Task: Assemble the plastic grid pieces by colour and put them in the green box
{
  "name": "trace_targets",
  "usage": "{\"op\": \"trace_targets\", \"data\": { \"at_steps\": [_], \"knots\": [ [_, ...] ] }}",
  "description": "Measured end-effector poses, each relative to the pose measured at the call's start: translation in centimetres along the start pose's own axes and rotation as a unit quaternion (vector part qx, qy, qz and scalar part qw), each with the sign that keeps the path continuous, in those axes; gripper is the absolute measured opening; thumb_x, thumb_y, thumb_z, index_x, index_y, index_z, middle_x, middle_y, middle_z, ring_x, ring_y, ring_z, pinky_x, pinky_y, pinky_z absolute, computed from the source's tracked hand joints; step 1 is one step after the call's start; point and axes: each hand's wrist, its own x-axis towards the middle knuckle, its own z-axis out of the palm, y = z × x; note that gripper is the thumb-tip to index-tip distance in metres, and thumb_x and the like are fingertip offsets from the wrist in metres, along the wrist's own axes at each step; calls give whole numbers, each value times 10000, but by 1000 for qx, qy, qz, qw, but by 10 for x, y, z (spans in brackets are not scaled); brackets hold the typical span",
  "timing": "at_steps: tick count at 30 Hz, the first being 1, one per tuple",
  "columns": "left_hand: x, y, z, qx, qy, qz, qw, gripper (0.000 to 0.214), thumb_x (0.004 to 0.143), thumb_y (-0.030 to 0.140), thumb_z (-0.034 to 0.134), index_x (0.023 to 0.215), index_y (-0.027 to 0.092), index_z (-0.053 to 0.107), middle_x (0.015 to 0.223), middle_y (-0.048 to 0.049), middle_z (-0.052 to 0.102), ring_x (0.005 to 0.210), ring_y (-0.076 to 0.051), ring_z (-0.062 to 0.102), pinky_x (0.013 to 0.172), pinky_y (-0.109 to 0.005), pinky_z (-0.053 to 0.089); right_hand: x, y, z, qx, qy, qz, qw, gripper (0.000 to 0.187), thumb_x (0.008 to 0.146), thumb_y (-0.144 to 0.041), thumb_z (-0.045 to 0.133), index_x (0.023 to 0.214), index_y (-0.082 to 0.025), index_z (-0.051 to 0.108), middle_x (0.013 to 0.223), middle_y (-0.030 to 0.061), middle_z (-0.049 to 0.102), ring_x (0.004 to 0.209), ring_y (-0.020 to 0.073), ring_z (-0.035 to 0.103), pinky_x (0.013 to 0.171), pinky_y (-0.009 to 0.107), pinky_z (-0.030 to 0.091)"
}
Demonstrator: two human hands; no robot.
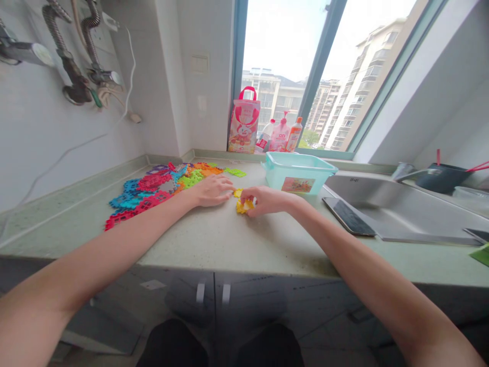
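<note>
Both my hands meet on the green countertop (244, 244) over a small yellow plastic block piece (242, 205). My right hand (263, 200) is curled around that yellow piece, fingers closed on it. My left hand (212, 191) lies beside it, fingers stretched toward the piece and touching its upper edge near a second yellow bit (237, 192). To the left spreads a pile of flat interlocking blocks (153, 191) in red, blue, green, orange and purple.
A light-blue plastic bin (296, 173) stands just behind my right hand. A phone (348, 216) lies by the steel sink (397, 209). A red gift bag (244, 125) and bottles (282, 135) stand on the window sill. Hoses hang on the left wall.
</note>
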Motion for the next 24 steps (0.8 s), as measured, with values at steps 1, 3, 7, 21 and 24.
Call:
{"op": "trace_targets", "data": {
  "at_steps": [1, 3, 7, 21, 24],
  "knots": [
    [0, 0, 0, -3, -5, 4, 1000, 417, 1037, 369, 499, 1316, 219, 770, 1397, -117, 725, 1356, -287, 610, 1202, -457, 423, 0, 7, -1, -8, 7, 11, 1000, 322, 771, -228, 789, 1090, -215, 748, 1009, 33, 765, 851, 185, 670, 763, 273, 474],
    [1, 1, -1, -15, -12, 15, 1000, 421, 1034, 368, 511, 1340, 220, 759, 1404, -115, 719, 1365, -285, 605, 1213, -457, 420, -1, 20, -4, -29, 31, 29, 999, 330, 781, -231, 793, 1105, -199, 739, 1022, 49, 759, 869, 188, 661, 782, 276, 465],
    [1, 5, -3, -54, -11, 45, 997, 409, 1010, 342, 566, 1373, 269, 740, 1418, -85, 713, 1373, -263, 606, 1211, -425, 434, -5, 38, -11, -49, 93, 35, 994, 320, 795, -242, 801, 1096, -182, 710, 1047, 70, 742, 900, 193, 641, 825, 290, 460],
    [3, 14, -6, -47, 52, -6, 998, 496, 930, 577, 683, 1239, 193, 743, 1332, -137, 743, 1361, -329, 605, 1178, -494, 452, 5, 47, 6, 48, 147, -36, 987, 317, 778, -208, 773, 1087, -196, 700, 1089, 63, 743, 972, 209, 674, 909, 347, 522],
    [6, 22, -3, -34, 42, -26, 998, 566, 894, 679, 695, 1209, 214, 755, 1347, -117, 742, 1382, -337, 587, 1186, -495, 433, 10, 50, 13, 54, 118, -23, 991, 325, 763, -191, 759, 1087, -196, 722, 1077, 55, 753, 961, 206, 678, 911, 338, 520]
  ]
}}
